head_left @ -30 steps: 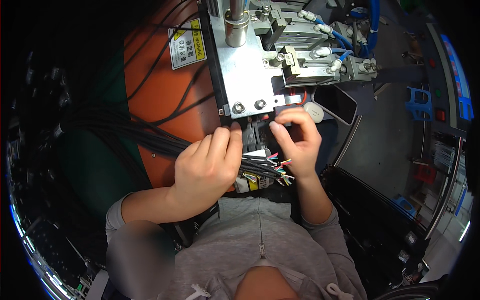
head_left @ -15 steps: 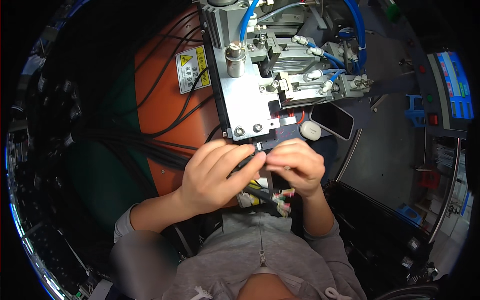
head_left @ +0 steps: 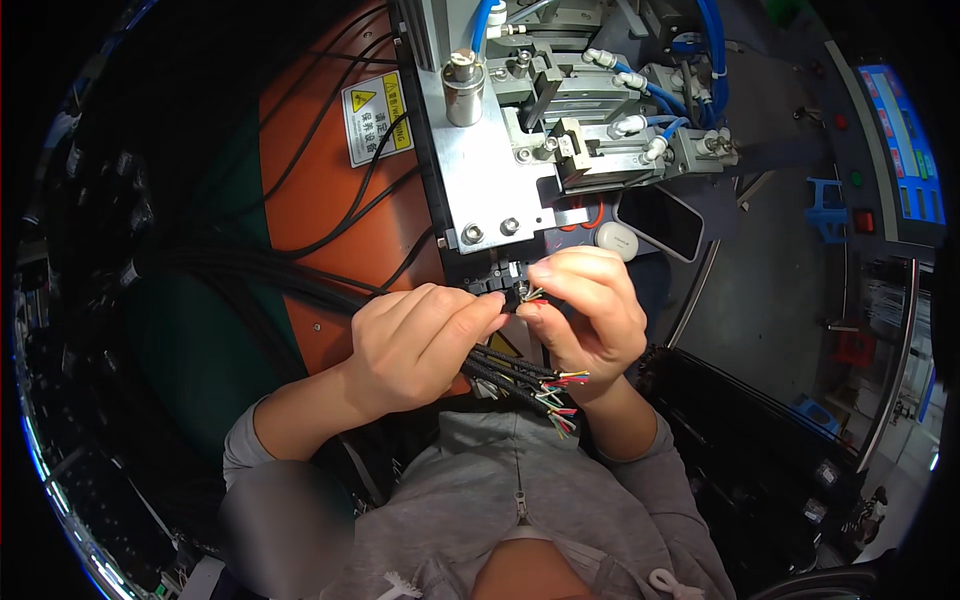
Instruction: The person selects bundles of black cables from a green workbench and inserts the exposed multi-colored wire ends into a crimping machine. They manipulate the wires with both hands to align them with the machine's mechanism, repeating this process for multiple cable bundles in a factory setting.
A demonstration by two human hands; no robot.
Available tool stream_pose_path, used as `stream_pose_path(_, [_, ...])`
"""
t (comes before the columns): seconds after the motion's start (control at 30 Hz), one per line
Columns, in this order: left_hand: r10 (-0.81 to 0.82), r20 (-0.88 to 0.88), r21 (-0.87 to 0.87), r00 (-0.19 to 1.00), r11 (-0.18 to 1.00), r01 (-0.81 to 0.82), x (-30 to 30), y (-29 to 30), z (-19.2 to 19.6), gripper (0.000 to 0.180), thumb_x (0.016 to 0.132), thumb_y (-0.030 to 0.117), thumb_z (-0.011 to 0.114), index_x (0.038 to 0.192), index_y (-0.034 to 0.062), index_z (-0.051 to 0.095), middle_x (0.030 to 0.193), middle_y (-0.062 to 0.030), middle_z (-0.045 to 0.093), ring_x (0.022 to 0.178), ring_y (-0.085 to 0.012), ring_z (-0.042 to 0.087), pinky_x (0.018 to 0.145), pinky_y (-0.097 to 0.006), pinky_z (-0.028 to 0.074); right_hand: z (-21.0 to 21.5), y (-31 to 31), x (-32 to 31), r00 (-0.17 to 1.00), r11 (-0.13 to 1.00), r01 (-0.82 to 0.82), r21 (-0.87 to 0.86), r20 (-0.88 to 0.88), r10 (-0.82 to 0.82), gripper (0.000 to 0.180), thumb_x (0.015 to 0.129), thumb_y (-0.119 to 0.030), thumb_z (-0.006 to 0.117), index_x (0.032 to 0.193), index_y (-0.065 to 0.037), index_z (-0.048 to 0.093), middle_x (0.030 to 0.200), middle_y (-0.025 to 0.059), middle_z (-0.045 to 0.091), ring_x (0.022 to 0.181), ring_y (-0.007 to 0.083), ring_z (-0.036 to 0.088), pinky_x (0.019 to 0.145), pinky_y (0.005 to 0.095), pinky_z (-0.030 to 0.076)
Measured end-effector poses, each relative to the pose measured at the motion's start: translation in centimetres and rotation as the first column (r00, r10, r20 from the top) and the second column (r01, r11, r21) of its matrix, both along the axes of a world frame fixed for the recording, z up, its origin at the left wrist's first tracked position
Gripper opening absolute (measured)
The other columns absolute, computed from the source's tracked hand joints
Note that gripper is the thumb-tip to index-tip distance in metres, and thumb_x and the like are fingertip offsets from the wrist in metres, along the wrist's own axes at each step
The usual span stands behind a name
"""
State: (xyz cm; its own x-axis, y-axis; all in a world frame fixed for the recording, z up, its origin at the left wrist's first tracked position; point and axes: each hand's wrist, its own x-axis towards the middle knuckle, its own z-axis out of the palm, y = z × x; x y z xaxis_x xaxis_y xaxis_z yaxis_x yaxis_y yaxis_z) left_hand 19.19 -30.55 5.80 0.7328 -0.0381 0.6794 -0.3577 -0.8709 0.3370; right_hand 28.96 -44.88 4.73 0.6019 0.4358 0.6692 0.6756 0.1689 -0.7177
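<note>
My left hand [head_left: 420,340] grips a bundle of black cables [head_left: 250,272] that runs in from the left. Their stripped ends with coloured wires [head_left: 558,400] fan out below my right wrist. My right hand [head_left: 590,315] pinches the coloured wire tips of one cable [head_left: 527,294] between thumb and forefinger, just under the metal plate of the machine [head_left: 490,190]. Both hands nearly touch at the fingertips.
The machine above has a silver cylinder [head_left: 463,85], blue air hoses [head_left: 700,60] and a clamp block [head_left: 600,135]. An orange panel [head_left: 320,190] with a yellow warning label [head_left: 377,115] lies at left. A dark phone [head_left: 660,220] and a white earbud case [head_left: 617,238] lie at right.
My hands have stayed together under the plate while the view shifted down. My right fingers now pinch one cable's wire tips close to the machine's lower edge.
</note>
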Motion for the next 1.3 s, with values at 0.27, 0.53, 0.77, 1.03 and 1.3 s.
stream_pose_path(0.27, [0.001,-0.053,-0.017,0.999,1.0,-0.002,-0.2,-0.4,-0.8,0.015,0.075,0.013,0.07,0.084,0.0037,0.062,0.065,-0.001,0.047,0.052,-0.0116,0.05,0.041,-0.025,0.035,-0.2,-0.5,-1.1,0.864,0.999,-0.04,-0.017,-0.502,0.026,0.015,0.067,0.004,0.076,0.079,0.001,0.067,0.078,0.0091,0.066,0.07,0.0185,0.062,0.064,0.0278,0.048])
stream_pose_path(0.53, [0.056,-0.126,0.122,0.991,0.992,-0.04,-0.5,-0.6,-0.5,0.017,0.068,0.008,0.063,0.085,0.0027,0.061,0.073,-0.0031,0.05,0.056,-0.0112,0.053,0.042,-0.023,0.036,-0.9,-1.0,-0.9,0.993,0.949,0.119,-0.293,0.03,-0.115,0.014,0.073,-0.001,0.072,0.08,-0.002,0.059,0.072,0.0074,0.057,0.067,0.0212,0.055,0.063,0.029,0.043])
stream_pose_path(0.77, [0.052,-0.111,0.16,0.993,0.987,-0.033,-0.5,-0.6,-0.2,0.027,0.065,0.007,0.066,0.091,0.001,0.065,0.073,-0.004,0.057,0.056,-0.0132,0.056,0.044,-0.025,0.042,-0.9,-2.6,-0.1,0.813,0.946,-0.261,-0.194,-0.572,0.107,0.011,0.084,-0.007,0.064,0.084,0.001,0.056,0.08,0.0064,0.056,0.073,0.0135,0.052,0.068,0.0254,0.042])
stream_pose_path(1.03, [0.073,-0.19,0.221,0.979,0.975,-0.03,-0.5,-1.1,-0.7,0.027,0.069,0.006,0.063,0.096,0.0044,0.067,0.069,0.0004,0.051,0.053,-0.009,0.05,0.042,-0.023,0.037,-1.4,-2.7,0.7,0.942,0.928,-0.153,-0.339,-0.334,0.034,0.007,0.078,-0.002,0.067,0.081,0.002,0.063,0.077,0.0099,0.062,0.072,0.0189,0.059,0.067,0.0283,0.047])
stream_pose_path(1.3, [0.193,-0.297,0.298,0.935,0.949,-0.101,-0.2,-1.7,-0.6,0.029,0.073,0.003,0.063,0.102,0.0061,0.068,0.065,0.0004,0.036,0.052,-0.0082,0.044,0.041,-0.022,0.035,-2.4,-0.6,0.8,0.99,0.892,0.042,-0.45,-0.101,-0.097,0.004,0.077,-0.002,0.063,0.076,0.0,0.059,0.071,0.0113,0.058,0.065,0.0274,0.055,0.061,0.0356,0.044])
